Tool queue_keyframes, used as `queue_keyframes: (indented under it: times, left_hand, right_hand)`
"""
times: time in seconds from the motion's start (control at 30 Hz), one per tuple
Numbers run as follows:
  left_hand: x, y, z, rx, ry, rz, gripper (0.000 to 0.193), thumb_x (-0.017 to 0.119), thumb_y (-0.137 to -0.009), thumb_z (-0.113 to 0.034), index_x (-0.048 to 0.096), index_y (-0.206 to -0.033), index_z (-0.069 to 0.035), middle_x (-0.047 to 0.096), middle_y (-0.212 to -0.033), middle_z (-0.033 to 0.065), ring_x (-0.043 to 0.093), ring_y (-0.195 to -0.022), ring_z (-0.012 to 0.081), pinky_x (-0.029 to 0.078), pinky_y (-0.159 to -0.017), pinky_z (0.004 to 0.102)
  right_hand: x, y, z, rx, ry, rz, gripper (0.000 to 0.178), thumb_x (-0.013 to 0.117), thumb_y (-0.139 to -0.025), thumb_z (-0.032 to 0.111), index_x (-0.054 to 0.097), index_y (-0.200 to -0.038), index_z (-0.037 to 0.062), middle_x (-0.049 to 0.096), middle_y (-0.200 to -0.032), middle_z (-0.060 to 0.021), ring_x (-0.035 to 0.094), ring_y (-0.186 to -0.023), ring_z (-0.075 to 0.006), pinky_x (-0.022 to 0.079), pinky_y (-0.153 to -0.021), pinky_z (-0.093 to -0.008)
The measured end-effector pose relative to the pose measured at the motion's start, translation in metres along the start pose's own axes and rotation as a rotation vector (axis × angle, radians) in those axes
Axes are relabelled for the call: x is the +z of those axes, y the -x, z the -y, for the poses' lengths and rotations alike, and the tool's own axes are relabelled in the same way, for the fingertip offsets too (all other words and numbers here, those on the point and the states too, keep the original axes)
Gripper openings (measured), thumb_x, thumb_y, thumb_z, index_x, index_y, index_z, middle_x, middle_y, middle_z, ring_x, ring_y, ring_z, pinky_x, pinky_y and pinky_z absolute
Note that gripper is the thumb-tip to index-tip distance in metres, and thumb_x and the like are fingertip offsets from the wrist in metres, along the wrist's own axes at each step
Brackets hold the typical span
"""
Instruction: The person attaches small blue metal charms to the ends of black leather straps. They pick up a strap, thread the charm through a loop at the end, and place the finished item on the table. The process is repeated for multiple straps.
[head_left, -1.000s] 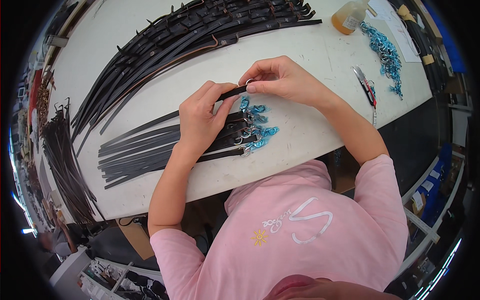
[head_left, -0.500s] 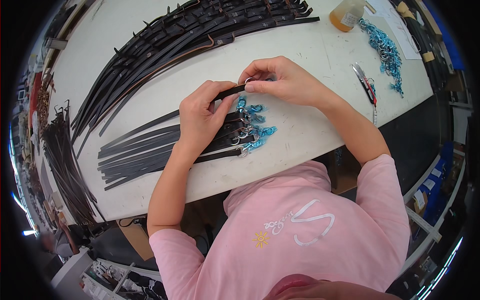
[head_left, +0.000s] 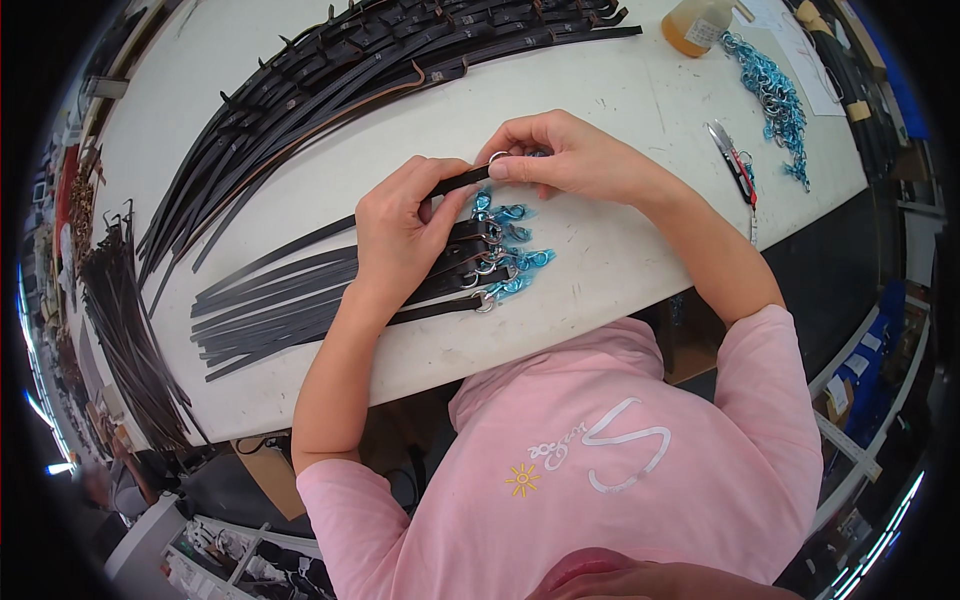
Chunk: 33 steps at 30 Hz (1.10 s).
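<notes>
Both hands hold one black strap (head_left: pixel 460 183) above the white tabletop. My left hand (head_left: pixel 400 215) pinches it between thumb and fingers, and its long tail runs off to the left. At the strap's right end my right hand (head_left: pixel 555 155) is closed, thumb pressed on the end beside a silver ring (head_left: pixel 498 157). A bit of blue-wrapped metal shows behind those fingers. Below the hands lie several finished-looking black straps (head_left: pixel 290 310), side by side. Their right ends carry silver rings and clasps in blue film (head_left: pixel 515 265).
A large pile of black straps (head_left: pixel 330 110) covers the table's far left, with thinner dark strips (head_left: pixel 135 320) hanging over the left edge. To the right lie red-and-black snips (head_left: pixel 738 170) and a heap of blue-wrapped clasps (head_left: pixel 770 90). A bottle of amber liquid (head_left: pixel 695 28) stands behind.
Hardly anything differs. My right fingers have shifted slightly at the strap's end, and the whole view has moved a little.
</notes>
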<state>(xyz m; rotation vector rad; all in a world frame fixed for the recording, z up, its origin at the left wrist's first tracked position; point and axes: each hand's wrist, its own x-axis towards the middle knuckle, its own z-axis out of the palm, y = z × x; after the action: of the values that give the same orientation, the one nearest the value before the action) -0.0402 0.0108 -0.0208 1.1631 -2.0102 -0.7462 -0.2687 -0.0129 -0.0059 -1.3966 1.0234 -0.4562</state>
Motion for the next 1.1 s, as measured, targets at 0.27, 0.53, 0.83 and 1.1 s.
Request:
queue_keyframes:
  times: [0.27, 0.53, 0.83, 1.1]
  left_hand:
    - [-0.011, -0.001, -0.002, -0.274, 0.282, 0.209, 0.018, 0.064, -0.096, -0.011, 0.069, -0.104, 0.004, 0.067, -0.082, 0.0050, 0.056, -0.070, 0.0085, 0.046, -0.065, 0.0248]
    - [-0.012, -0.002, 0.003, -0.343, 0.381, 0.270, 0.020, 0.059, -0.100, -0.012, 0.068, -0.106, 0.005, 0.066, -0.081, 0.0047, 0.058, -0.076, 0.0099, 0.048, -0.073, 0.0256]
    - [-0.011, -0.001, 0.004, -0.336, 0.350, 0.239, 0.020, 0.059, -0.100, -0.012, 0.068, -0.108, 0.004, 0.066, -0.081, 0.0055, 0.059, -0.076, 0.0105, 0.049, -0.072, 0.0261]
    - [-0.014, -0.004, 0.001, -0.355, 0.272, 0.270, 0.022, 0.060, -0.099, -0.018, 0.069, -0.103, 0.002, 0.068, -0.078, 0.0096, 0.059, -0.071, 0.0139, 0.047, -0.068, 0.0289]
  right_hand:
    - [-0.002, -0.002, -0.003, 0.027, -0.048, 0.076, 0.023, 0.067, -0.097, 0.026, 0.067, -0.100, 0.0028, 0.063, -0.079, -0.0010, 0.058, -0.071, -0.0072, 0.049, -0.058, -0.0218]
    - [0.000, -0.005, -0.005, 0.053, -0.133, 0.101, 0.023, 0.067, -0.096, 0.024, 0.065, -0.097, 0.0016, 0.064, -0.076, -0.0028, 0.061, -0.070, -0.0080, 0.051, -0.058, -0.0220]
    - [0.000, -0.005, -0.005, 0.028, -0.163, 0.090, 0.019, 0.067, -0.096, 0.021, 0.064, -0.098, 0.0022, 0.064, -0.076, -0.0028, 0.061, -0.070, -0.0083, 0.052, -0.059, -0.0224]
    - [0.003, -0.008, -0.006, 0.050, -0.106, 0.065, 0.021, 0.067, -0.097, 0.023, 0.064, -0.097, 0.0018, 0.064, -0.075, -0.0032, 0.062, -0.069, -0.0087, 0.053, -0.059, -0.0227]
